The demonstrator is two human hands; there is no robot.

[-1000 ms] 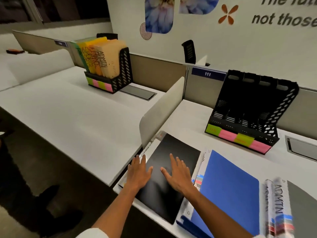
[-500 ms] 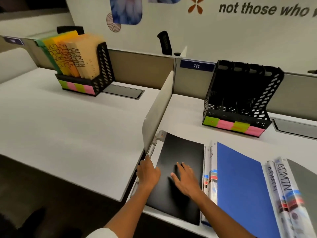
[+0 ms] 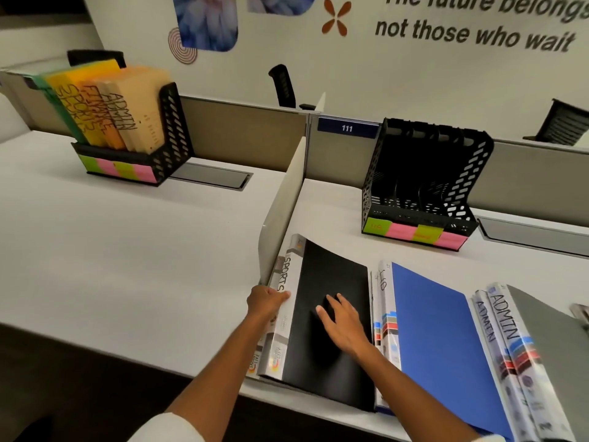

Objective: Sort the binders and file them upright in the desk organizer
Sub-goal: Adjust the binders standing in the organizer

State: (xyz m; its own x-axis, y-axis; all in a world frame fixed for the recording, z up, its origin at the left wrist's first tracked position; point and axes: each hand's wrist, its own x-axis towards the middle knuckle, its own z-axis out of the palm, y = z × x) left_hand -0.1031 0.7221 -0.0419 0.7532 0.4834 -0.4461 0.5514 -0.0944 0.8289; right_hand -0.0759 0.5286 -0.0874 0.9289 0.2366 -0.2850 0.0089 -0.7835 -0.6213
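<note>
left hand (image 3: 267,302) grips the spine edge of the black binder (image 3: 331,317), the one marked sports, thumb over the spine. right hand (image 3: 342,317) lies flat on its cover, fingers straight, holding nothing. binder lies at the near left of the bench (image 3: 334,215), hard against the divider panel (image 3: 282,212), spine edge lifted a bit

to do the step well: keep the left grip on the spine, slide the right hand under the free edge so the covers don't flop open, tip it upright clear of the divider, then carry it to the empty desk organizer (image 3: 424,183) well behind and drop it spine out in the slot that matches its label; sticky tags on the front are too small to read

count: three binders flat here, black, blue binder (image 3: 446,339), grey binder (image 3: 541,339) marked admin. two organizers, one empty, one filled organizer (image 3: 134,129) on the next bench with about four folders
</note>
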